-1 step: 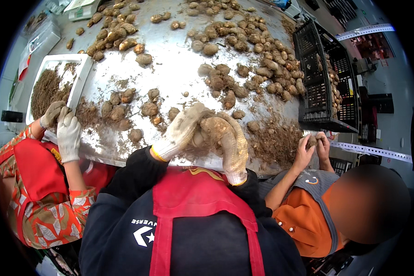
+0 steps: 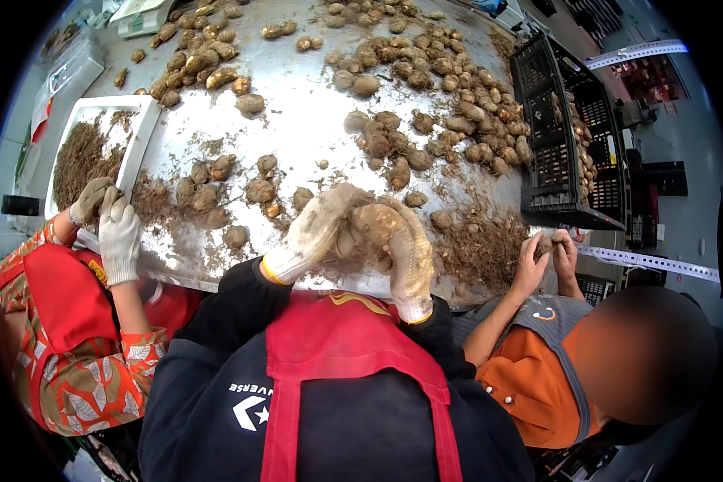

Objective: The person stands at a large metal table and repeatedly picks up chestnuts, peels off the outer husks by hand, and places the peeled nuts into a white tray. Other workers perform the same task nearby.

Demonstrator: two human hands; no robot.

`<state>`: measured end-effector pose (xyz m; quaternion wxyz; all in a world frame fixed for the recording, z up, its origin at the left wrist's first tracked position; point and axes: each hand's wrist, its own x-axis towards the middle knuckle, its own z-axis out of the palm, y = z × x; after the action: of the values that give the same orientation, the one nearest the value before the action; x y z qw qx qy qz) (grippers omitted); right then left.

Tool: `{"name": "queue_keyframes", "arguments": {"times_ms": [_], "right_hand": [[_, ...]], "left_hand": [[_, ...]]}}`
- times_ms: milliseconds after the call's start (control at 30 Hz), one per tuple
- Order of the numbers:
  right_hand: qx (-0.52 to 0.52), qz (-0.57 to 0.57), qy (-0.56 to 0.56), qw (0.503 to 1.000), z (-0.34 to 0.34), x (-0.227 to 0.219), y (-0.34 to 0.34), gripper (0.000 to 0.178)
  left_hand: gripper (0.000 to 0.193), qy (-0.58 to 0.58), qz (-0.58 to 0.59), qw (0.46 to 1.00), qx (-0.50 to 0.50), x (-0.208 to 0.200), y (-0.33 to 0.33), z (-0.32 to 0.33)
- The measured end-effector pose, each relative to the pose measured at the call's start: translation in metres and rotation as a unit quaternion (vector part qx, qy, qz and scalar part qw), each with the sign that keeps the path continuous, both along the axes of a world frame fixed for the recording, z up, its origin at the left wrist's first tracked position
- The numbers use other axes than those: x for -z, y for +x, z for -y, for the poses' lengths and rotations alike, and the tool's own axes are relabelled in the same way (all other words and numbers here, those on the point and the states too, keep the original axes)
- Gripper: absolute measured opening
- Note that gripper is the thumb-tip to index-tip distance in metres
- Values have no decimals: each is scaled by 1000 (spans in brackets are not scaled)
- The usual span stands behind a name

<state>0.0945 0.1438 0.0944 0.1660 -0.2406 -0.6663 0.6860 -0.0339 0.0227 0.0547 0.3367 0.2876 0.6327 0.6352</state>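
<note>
My left hand (image 2: 323, 223) and my right hand (image 2: 398, 241), both in soiled white knit gloves, meet over the table's near edge. Their fingers are curled inward and pressed together. Whatever lies between them is hidden by the gloves and cannot be made out. Brown, hairy taros lie just beyond: one (image 2: 303, 198) by my left hand, another (image 2: 415, 199) past my right. Loose root fibres and soil (image 2: 482, 249) spread to the right of my right hand.
The metal table (image 2: 297, 104) carries heaps of taros (image 2: 474, 104) at the back and right. A white tray (image 2: 149, 128) of fibres stands left, a black crate (image 2: 542, 120) right. Gloved hands (image 2: 119, 233) work at left, a co-worker's bare hands (image 2: 546, 255) at right.
</note>
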Motion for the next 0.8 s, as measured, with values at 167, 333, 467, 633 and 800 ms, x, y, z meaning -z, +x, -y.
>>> {"name": "queue_keyframes", "arguments": {"times_ms": [167, 333, 467, 633, 800], "right_hand": [[0, -25, 89, 996, -2, 20, 0, 53], [-67, 59, 418, 904, 10, 1, 7, 56], [-78, -32, 464, 882, 4, -7, 2, 66], [-56, -50, 425, 902, -3, 9, 9, 77], [-36, -66, 438, 896, -4, 22, 13, 76]], "left_hand": [[38, -96, -85, 992, 14, -38, 9, -5], [31, -48, -128, 990, -16, 17, 9, -10], [37, -9, 112, 994, -7, 9, -6, -12], [36, 10, 87, 996, -14, 8, -1, 3], [32, -47, -143, 988, 34, -12, 8, 4]]}}
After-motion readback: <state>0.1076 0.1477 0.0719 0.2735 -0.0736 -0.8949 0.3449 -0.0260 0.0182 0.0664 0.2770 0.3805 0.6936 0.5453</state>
